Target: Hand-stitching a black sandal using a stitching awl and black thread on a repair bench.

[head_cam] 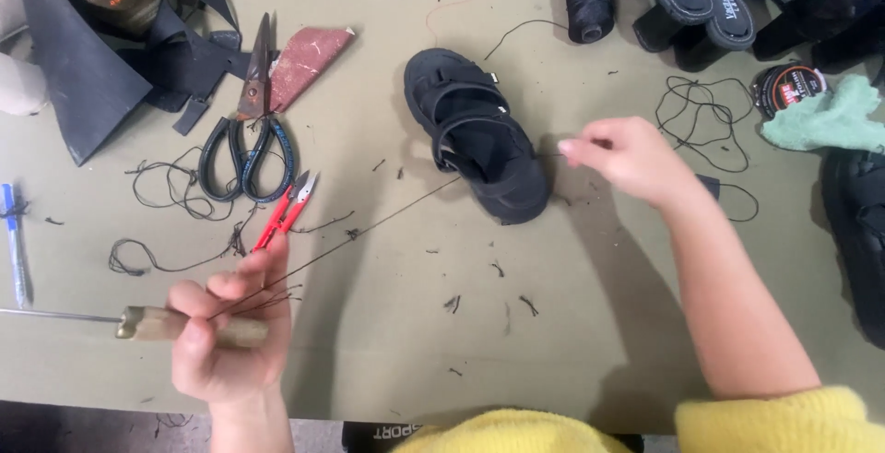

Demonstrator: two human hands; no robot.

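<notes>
Gripping wooden-handled awl [175,325], left hand [226,338] pinches thread [369,232]; right hand [631,160] pinches far end, just right of black sandal [479,135]; thread taut, diagonal.

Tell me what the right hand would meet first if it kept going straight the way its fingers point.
The right hand points left, pinching a dark thread. Straight on, it would probably first meet the black sandal, close beside its fingertips; the hand's height above the table is unclear.

The person is wearing a fuzzy yellow sweater [774,421], its sleeves pushed up, leaving both forearms bare.
</notes>
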